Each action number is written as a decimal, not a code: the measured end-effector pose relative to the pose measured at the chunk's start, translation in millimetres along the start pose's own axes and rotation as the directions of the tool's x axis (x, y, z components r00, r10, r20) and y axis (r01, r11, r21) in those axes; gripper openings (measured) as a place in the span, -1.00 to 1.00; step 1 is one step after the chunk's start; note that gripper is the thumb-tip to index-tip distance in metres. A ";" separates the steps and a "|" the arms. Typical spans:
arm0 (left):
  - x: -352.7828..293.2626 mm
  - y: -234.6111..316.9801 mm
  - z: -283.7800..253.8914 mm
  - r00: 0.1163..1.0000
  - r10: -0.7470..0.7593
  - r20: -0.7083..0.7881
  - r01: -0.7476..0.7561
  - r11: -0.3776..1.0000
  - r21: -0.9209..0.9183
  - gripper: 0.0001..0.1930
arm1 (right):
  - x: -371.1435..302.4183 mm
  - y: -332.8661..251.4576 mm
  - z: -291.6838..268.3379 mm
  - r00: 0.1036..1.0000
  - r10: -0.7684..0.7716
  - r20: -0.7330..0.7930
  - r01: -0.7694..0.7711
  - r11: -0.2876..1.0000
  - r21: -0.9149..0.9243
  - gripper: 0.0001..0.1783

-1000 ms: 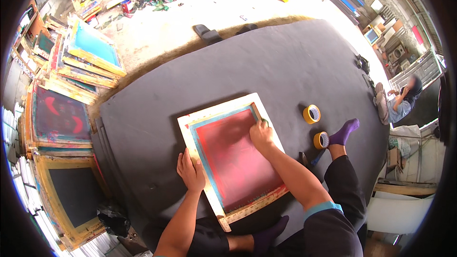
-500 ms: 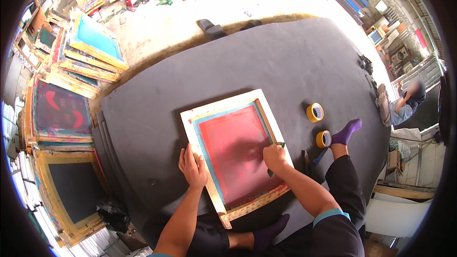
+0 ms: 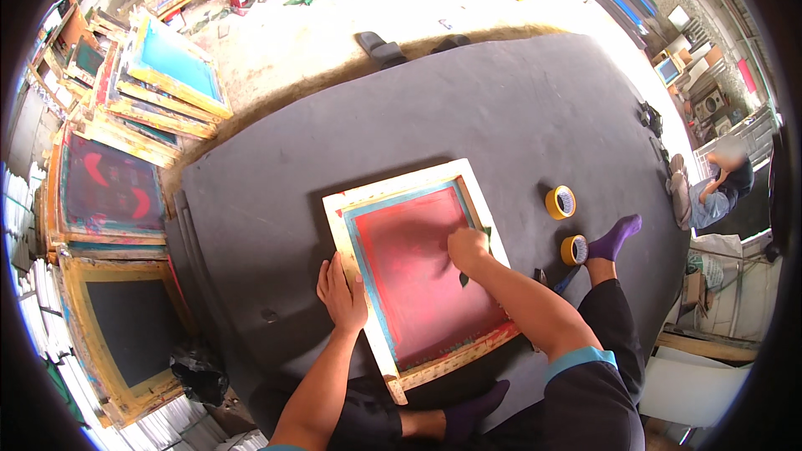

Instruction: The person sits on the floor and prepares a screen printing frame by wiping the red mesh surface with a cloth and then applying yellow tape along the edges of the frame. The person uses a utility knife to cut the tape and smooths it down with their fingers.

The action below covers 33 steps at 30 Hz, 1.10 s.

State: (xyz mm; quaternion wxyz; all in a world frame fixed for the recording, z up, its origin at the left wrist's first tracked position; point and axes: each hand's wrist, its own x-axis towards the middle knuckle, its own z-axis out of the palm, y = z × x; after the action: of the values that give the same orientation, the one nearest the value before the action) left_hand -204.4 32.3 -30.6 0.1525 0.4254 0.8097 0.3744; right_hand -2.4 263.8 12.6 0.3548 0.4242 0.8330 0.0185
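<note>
A wooden screen-printing frame [image 3: 399,184] with red-stained mesh and a blue-green border lies tilted on the dark mat. My left hand [image 3: 343,296] grips its left rail, the thumb on the inner side and the fingers over the outer side. Above the right part of the mesh [image 3: 409,271], my right hand [image 3: 469,252] is closed in a fist round a dark green strip [image 3: 464,281]. Bits of the strip stick out on both sides of the fist; its middle is hidden. A shadow falls on the mesh beside that hand.
Two yellow tape rolls [image 3: 560,202] rest right of the frame, near my purple-socked foot [image 3: 616,238]. A blue-handled tool [image 3: 565,282] lies partly hidden by my leg. Stacked screen frames [image 3: 175,67] stand at the left. A seated person [image 3: 720,188] is at the far right.
My right hand has moved left and up over the mesh, with the green strip still in it. My left hand keeps its hold on the rail. The view has shifted slightly.
</note>
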 end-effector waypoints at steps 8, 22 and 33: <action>0.7 7.0 1.6 1.000 0.005 0.016 -0.005 1.000 -0.013 -0.34 | 15.7 28.2 14.5 0.892 0.171 -0.419 -0.128 0.983 0.129 -0.78; 0.9 7.9 0.0 1.000 -0.009 0.016 0.009 0.999 -0.033 -0.33 | 69.6 -113.6 -26.6 0.763 0.171 -0.623 0.248 0.813 0.527 -0.94; -1.1 2.5 -0.4 1.000 0.012 -0.014 -0.013 0.999 -0.045 -0.35 | 16.9 -141.5 -28.2 0.737 -0.180 -0.651 0.609 0.594 0.525 -0.96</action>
State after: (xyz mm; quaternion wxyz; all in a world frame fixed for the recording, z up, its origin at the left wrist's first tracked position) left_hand -202.5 32.1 -28.6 0.1539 0.4243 0.7995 0.3963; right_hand -124.3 193.1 -23.0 -0.0900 0.2979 0.9111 -0.2704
